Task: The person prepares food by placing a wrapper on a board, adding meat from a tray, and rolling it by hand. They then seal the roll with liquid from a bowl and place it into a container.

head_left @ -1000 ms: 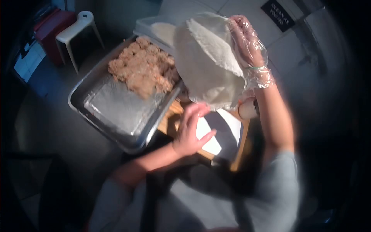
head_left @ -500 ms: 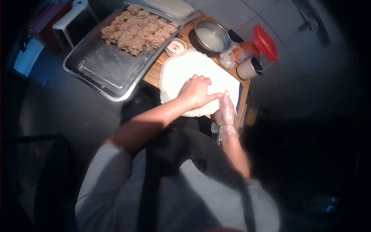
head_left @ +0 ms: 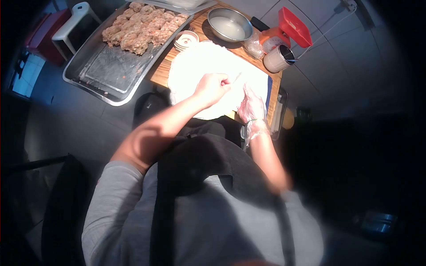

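Observation:
A large thin white wrapper sheet (head_left: 195, 66) lies flat on the white board (head_left: 262, 80) on the wooden table. My bare left hand (head_left: 212, 87) rests on the sheet with its fingers curled and appears to pinch the sheet's edge. My right hand (head_left: 251, 106), in a clear plastic glove, presses flat on the sheet's near right edge. The two hands are close together.
A big steel tray (head_left: 111, 71) with lumps of minced filling (head_left: 137, 29) overhangs the table at left. A steel bowl of liquid (head_left: 229, 25), a small white dish (head_left: 186, 40), a metal cup (head_left: 277, 58) and a red scale (head_left: 288, 29) stand behind. A white stool (head_left: 73, 22) stands far left.
One second ago my right hand held the sheet up in the air; it now lies flat on the board. Both hands came down onto it, and my view tilted downward.

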The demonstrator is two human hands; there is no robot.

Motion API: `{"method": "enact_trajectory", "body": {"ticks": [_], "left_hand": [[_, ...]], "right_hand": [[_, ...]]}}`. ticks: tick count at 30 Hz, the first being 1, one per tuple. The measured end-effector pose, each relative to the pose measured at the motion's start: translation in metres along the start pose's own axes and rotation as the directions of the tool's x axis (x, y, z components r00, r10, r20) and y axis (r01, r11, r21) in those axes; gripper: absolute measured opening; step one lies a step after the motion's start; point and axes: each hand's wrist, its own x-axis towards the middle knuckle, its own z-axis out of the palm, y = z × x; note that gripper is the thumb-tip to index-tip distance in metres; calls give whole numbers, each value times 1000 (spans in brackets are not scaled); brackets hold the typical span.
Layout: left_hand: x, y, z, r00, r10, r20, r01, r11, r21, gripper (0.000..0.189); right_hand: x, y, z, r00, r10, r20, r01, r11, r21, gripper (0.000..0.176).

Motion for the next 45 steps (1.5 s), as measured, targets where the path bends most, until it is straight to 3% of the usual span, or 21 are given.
{"method": "enact_trajectory", "body": {"ticks": [2,8,11,14,17,20,26,29,32,35,37,39,42,45], "left_hand": [[-2,3,-3,999,-30,31,30,999,-22,15],[-23,26,-7,977,212,-12,-210,959,-188,25],[-23,22,-8,994,62,90,-40,974,-225,33],[-22,12,-10,987,149,63,-144,986,-84,33],[-24,10,-8,981,34,190,14,968,-249,31],[-24,6,-5,968,-71,242,176,878,-445,28],[-24,0,-6,952,-76,297,241,783,-574,26],[-26,0,-5,940,-105,324,273,802,-531,21],[-22,-6,-1,991,-85,105,120,915,-386,17],[-14,31,-50,970,-47,-239,12,990,-143,26],[4,6,-74,928,207,-310,-200,978,52,29],[7,2,-97,918,277,-283,-201,942,270,23],[14,-1,-98,927,304,-219,-189,885,426,20],[18,-5,-88,969,223,-110,-151,878,454,24]], "right_hand": [[-5,-5,6,999,-49,-13,48,994,-103,20],[4,-9,-1,966,231,119,-254,936,243,25],[-24,-23,27,959,210,192,-238,962,133,28],[-44,-25,28,984,90,152,-64,983,-170,27],[-35,-15,5,976,71,206,-32,981,-189,36],[-32,-10,-7,977,74,201,-67,997,-43,32],[-48,-22,10,959,112,261,-106,994,-37,32],[-41,-13,2,999,-12,31,23,926,-376,36],[-35,-9,-3,987,-143,68,156,789,-594,33],[-25,-20,-23,972,-236,-16,154,681,-716,24],[-3,-31,-68,959,-283,-13,214,754,-621,17],[-2,-58,-82,977,-209,31,210,952,-223,15],[-10,-95,-94,963,-268,-39,261,957,-125,19],[-23,-106,-104,972,-228,-47,212,951,-224,17]]}}
